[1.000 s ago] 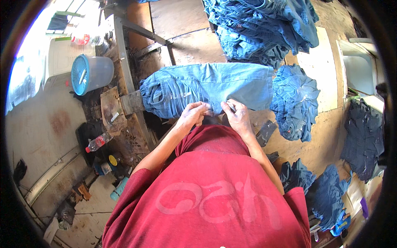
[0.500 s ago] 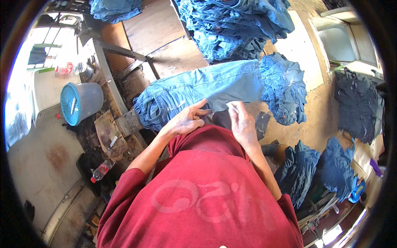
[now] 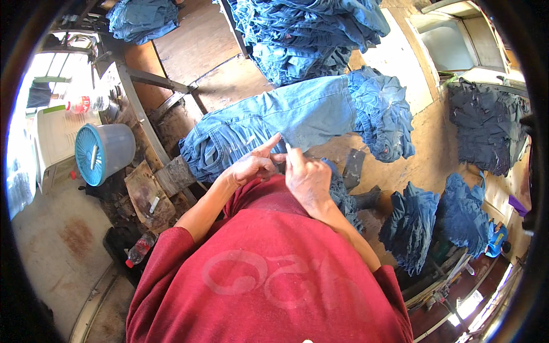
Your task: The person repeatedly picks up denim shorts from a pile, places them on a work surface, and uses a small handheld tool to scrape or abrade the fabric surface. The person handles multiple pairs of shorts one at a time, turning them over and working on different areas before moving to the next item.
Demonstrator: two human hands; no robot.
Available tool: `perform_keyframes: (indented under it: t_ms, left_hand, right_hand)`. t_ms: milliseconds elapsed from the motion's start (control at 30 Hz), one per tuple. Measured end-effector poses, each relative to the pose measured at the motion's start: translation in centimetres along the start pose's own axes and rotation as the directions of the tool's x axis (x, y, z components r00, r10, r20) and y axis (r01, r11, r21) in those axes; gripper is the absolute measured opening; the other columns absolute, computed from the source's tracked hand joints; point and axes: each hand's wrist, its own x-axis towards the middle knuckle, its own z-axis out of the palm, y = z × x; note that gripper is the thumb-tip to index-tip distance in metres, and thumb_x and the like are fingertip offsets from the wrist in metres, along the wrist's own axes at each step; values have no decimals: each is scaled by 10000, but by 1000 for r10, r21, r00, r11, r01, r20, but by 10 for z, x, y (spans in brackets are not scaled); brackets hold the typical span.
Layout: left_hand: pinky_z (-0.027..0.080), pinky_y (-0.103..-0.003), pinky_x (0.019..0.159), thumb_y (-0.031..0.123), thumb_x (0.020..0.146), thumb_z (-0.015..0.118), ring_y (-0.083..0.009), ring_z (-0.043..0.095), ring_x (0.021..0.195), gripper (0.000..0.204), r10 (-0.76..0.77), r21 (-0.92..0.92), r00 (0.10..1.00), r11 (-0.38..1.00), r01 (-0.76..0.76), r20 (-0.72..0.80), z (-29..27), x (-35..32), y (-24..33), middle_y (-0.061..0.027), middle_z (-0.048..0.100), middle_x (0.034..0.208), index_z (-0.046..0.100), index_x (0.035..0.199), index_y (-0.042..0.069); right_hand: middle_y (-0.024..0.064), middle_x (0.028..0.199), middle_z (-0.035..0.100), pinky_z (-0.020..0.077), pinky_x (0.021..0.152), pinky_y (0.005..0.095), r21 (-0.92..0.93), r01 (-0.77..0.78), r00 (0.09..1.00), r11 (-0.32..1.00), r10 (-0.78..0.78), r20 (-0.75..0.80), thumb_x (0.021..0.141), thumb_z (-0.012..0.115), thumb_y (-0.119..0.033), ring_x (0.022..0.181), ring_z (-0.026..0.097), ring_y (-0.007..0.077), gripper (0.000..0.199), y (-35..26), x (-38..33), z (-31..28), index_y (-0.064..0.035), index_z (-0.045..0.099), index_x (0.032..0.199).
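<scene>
A pair of blue denim trousers [image 3: 286,111] lies lengthwise before me, its near edge close to my body. My left hand [image 3: 251,167] rests at that near edge, index finger stretched out over the denim and the other fingers partly bent. Close beside it, my right hand [image 3: 309,180] is closed in a pinch. A small pale tip shows at its fingertips, too small to name. Bunched blue denim [image 3: 380,114] lies at the right end of the trousers. More denim shows under my right forearm, partly hidden.
A tall stack of blue jeans [image 3: 303,40] stands beyond. Dark folded garments [image 3: 486,126] lie far right, and blue denim bundles [image 3: 409,223] hang nearer. To the left are a bucket with a blue mesh side [image 3: 106,153], a metal frame [image 3: 140,111] and a bottle [image 3: 140,250].
My right hand has moved left and inward, up to my left hand, and its fingers have curled more. Denim now shows beside my right forearm. The whole view has shifted slightly.
</scene>
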Motion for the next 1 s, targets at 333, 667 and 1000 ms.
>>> perform_keyframes:
  t_ms: [333, 667, 1000]
  left_hand:
    - [392, -216, 524, -142, 818, 536, -56, 434, 584, 1141, 26, -42, 995, 999, -22, 96, -5, 2, -2, -149, 628, 1476, -23, 1741, 228]
    - [369, -206, 506, -160, 790, 562, -49, 443, 594, 1176, -10, -26, 998, 1000, 11, 59, -6, 1, -1, -144, 638, 1472, -24, 1740, 212]
    - [577, -300, 730, 8, 952, 597, -170, 681, 723, 436, 487, 817, 790, 576, 30, -373, -10, -34, 28, -135, 785, 1237, 708, 1373, 28]
  right_hand:
    - [52, 650, 722, 554, 547, 366, -123, 1, 999, 992, -7, -51, 936, 717, -120, 542, 712, 237, 85, -6, -6, 3, -130, 649, 987]
    - [66, 669, 724, 553, 550, 357, -24, 83, 995, 996, -82, 52, 924, 741, -114, 558, 712, 225, 202, 5, -11, -7, -121, 724, 1126]
    - [185, 997, 759, 573, 649, 434, 422, -314, 949, 850, 271, 160, 1061, 655, -187, 794, 760, 343, 252, 72, 1, -14, -76, 541, 1255]
